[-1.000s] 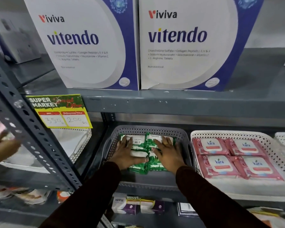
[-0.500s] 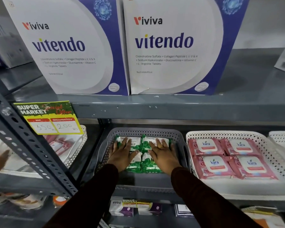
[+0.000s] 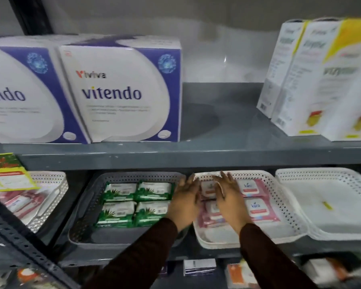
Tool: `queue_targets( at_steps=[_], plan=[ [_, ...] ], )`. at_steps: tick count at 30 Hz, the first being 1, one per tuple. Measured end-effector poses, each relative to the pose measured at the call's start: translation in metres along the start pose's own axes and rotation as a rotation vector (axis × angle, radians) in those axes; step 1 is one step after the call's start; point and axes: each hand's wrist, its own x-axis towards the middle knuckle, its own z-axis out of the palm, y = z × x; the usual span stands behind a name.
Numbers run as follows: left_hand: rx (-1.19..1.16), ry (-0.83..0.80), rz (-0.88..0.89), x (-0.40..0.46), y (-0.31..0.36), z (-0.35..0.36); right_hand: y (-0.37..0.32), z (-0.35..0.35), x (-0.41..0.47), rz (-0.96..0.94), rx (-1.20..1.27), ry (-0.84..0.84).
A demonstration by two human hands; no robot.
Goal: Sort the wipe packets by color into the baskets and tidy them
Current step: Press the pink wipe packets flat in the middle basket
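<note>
Four green packets: green wipe packets (image 3: 134, 203) in a two-by-two block, lying flat in the grey basket (image 3: 88, 207); label print too blurred to read.
Pink packets: pink wipe packets (image 3: 256, 200) in the white basket (image 3: 283, 197) just right of the grey one; "kara" readable on the two right-hand packs, the left ones partly hidden by hands.
Left hand: left hand (image 3: 184, 203) open, fingers spread, over the seam between the grey and white baskets; contact with the packets cannot be told.
Right hand: right hand (image 3: 229, 200) open, palm down over the left pink packs, gripping nothing.
Sleeves: dark, both arms reaching in from below.
Other baskets: empty white basket (image 3: 329, 205) at far right; another white basket (image 3: 48, 197) at far left with pink packs, blurred.
Upper shelf: grey metal shelf (image 3: 196, 155) carrying two white-and-purple boxes (image 3: 121, 92), the nearer reading "viviva vitendo"; white-and-yellow boxes (image 3: 313, 80) at right, text unreadable.
Price tag: yellow-green tag (image 3: 7, 174) on the shelf edge at left, writing blurred.
Frame: perforated grey upright (image 3: 23, 247) slanting across lower left.
Lower shelf: small boxes below, blurred.
</note>
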Motion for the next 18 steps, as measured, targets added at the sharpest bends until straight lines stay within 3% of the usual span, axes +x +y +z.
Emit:
queue_targets(
  at_steps=[4, 9, 18],
  plan=[
    [0.040, -0.073, -0.075, 0.023, 0.046, 0.042, 0.084, -0.045, 0.004, 0.133, -0.261, -0.024],
    [0.179, -0.187, -0.260, 0.034, 0.051, 0.082, 0.145, -0.066, 0.009, 0.163, -0.348, -0.244],
    [0.245, -0.141, -0.137, 0.038, 0.055, 0.099, 0.161, -0.059, 0.012, 0.165, -0.218, -0.401]
  ],
)
